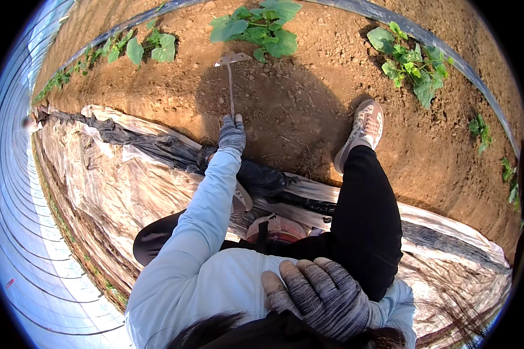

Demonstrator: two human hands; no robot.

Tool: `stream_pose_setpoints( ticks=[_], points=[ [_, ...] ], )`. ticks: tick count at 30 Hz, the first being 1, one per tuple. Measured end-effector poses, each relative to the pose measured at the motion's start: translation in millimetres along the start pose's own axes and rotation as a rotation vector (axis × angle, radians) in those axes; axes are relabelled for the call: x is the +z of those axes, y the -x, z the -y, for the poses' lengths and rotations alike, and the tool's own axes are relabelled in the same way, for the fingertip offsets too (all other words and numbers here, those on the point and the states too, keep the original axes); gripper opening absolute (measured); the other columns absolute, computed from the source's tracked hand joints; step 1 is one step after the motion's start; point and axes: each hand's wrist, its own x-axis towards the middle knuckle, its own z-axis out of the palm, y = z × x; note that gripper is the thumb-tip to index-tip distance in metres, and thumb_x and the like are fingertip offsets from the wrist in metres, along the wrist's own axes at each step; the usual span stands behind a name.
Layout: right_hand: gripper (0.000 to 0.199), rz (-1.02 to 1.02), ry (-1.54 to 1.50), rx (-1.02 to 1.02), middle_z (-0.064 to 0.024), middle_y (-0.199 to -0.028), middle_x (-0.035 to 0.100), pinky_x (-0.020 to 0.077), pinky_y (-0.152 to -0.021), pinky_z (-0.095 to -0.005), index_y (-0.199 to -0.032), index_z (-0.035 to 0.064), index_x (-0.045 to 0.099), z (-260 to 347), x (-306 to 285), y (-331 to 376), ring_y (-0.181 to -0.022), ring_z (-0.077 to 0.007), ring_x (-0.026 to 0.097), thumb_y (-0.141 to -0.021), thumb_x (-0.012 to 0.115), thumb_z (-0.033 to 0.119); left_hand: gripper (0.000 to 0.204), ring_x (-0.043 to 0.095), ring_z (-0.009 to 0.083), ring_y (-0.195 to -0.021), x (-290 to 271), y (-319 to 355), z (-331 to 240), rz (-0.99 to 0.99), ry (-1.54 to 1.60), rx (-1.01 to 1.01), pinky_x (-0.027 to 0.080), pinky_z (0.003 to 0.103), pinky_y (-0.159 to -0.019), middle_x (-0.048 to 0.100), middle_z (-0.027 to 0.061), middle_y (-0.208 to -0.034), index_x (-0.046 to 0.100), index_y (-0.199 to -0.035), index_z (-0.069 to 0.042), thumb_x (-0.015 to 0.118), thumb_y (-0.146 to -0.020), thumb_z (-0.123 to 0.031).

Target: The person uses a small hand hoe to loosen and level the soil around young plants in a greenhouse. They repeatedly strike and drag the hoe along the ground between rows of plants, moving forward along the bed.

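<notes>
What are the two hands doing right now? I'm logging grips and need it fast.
Left hand: closed around the handle of the hoe, blade on the soil.
Right hand: open, holding nothing, resting flat on the thigh.

- We are seeing bright daylight falling across the soil (pixel 308 110), warm and strong, with colours showing clearly.
- We are noticing a broad, soft-edged shadow lying on the soil just beyond the left hand (pixel 232 132), and the plants (pixel 261 26) are casting small dark patches beside their leaves.
- We are seeing pale glare washing out the plastic sheet (pixel 17 232) along the left rim, where detail is fading to blue-white.
- We are watching straight lines bending hard toward the rim, with black corners closing the round picture.
- We are finding the centre sharp; the right hand (pixel 320 294), close to the lens, is looking large and slightly soft.
</notes>
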Motion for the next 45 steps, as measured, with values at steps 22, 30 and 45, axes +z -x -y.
stream_pose_setpoints(
  ticks=[22,30,45],
  points=[
    [0.031,0.026,-0.011,-0.031,-0.0045,-0.099,0.057,0.0459,-0.079,-0.0345,-0.109,0.0149,0.057,3,3,-5,-0.089,-0.0184,0.055,-0.085,0.053,0.034,0.045,0.058,0.0427,-0.080,3,72,110,0.108,-0.146,0.116,0.043,0.049,-0.074,0.061,0.0253,-0.081,0.048,-0.110,-0.003,0.040,-0.091,-0.043],
    [0.031,0.004,0.008,-0.028,-0.0038,-0.100,0.058,0.0460,-0.080,-0.0340,-0.110,0.0159,0.058,1,4,1,-0.089,-0.0177,0.055,-0.085,0.052,0.034,0.047,0.057,0.0430,-0.086,4,73,67,0.067,-0.002,0.081,0.044,0.047,-0.072,0.060,0.0267,-0.089,0.049,-0.110,-0.001,0.042,-0.090,-0.044],
    [0.033,0.030,0.028,0.050,-0.0033,-0.109,0.054,0.0458,-0.081,-0.0337,-0.115,0.0196,0.056,-4,2,7,-0.093,-0.0172,0.054,-0.083,0.054,0.024,0.047,0.057,0.0393,-0.089,63,-7,-126,0.229,-0.150,0.112,0.046,0.046,-0.076,0.060,0.0220,-0.096,0.052,-0.105,-0.002,0.032,-0.093,-0.043]
  ],
)
